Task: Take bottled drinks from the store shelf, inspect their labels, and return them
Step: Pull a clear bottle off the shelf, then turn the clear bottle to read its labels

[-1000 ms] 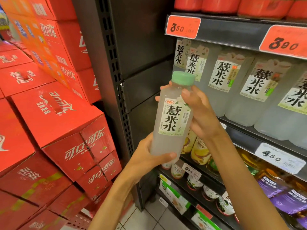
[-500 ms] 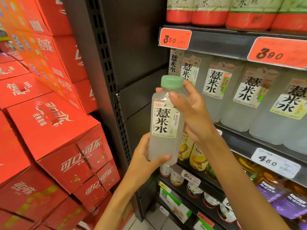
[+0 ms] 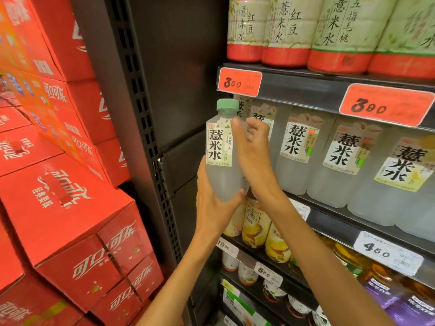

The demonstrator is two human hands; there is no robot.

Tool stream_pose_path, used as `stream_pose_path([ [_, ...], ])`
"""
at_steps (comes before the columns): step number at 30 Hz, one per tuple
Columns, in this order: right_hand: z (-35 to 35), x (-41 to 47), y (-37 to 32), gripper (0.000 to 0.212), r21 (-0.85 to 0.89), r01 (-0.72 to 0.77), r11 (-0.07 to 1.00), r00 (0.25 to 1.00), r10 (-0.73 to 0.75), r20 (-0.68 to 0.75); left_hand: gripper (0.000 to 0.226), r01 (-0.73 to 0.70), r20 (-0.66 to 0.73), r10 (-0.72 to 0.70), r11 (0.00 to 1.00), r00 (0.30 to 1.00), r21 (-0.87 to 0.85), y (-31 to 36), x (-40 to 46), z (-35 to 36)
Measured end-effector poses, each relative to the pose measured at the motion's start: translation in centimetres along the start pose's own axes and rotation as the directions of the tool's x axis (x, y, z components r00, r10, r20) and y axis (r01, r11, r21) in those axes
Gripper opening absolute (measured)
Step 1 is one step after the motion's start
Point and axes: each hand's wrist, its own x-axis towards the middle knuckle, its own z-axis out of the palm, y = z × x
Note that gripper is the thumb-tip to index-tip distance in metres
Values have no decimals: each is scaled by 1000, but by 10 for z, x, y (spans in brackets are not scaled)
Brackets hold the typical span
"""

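A cloudy-white bottled drink [image 3: 223,177] with a green cap and a white label in black characters stands upright in front of the shelf's left end. My left hand [image 3: 211,210] grips its base from below and the left. My right hand [image 3: 254,158] holds its right side, thumb lying along the label's edge and fingers curled behind the bottle. The label faces me. Just behind and to the right, similar bottles [image 3: 296,151] stand in a row on the middle shelf [image 3: 329,221].
Green-and-red labelled bottles [image 3: 287,31] fill the shelf above, with orange price tags [image 3: 239,82] on its edge. Juice bottles [image 3: 255,222] and other drinks sit on lower shelves. A dark perforated upright [image 3: 146,137] and stacked red cola cartons [image 3: 66,208] stand to the left.
Both hands have lifted the bottle up and toward the middle shelf. My right hand slid down from the neck to the bottle's side, and my view tilted upward.
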Motion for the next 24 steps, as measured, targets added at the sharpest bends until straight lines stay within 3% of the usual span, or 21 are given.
stream_pose_path([
  [5, -30, -18, -4, 32, -286, 212, 935, 963, -249, -100, 92, -24, -32, 24, 1000, 999, 2, -6, 20, 6],
  [8, -44, -17, -6, 23, -506, 308, 806, 896, -425, -130, 94, -46, -61, 47, 999, 997, 22, -14, 31, 12],
  [10, -47, -15, -6, 25, -696, 344, 630, 835, -545, -81, 96, -46, -83, 50, 998, 995, 48, -20, 38, 18],
  [12, -49, -10, -3, 31, -882, 300, 364, 765, -644, -6, 95, -36, -110, 43, 997, 993, 67, -21, 44, 24],
  [14, -53, -2, 0, 35, -966, 200, 163, 735, -677, 38, 95, -27, -128, 35, 998, 991, 61, -19, 48, 29],
  [19, -57, 11, 6, 34, -998, 39, -47, 714, -698, 61, 96, -44, -159, 57, 996, 986, 80, -26, 54, 43],
  [24, -55, 25, 9, 39, -971, -111, -213, 652, -753, 91, 88, -35, -224, 122, 933, 967, 358, -30, 57, 60],
])
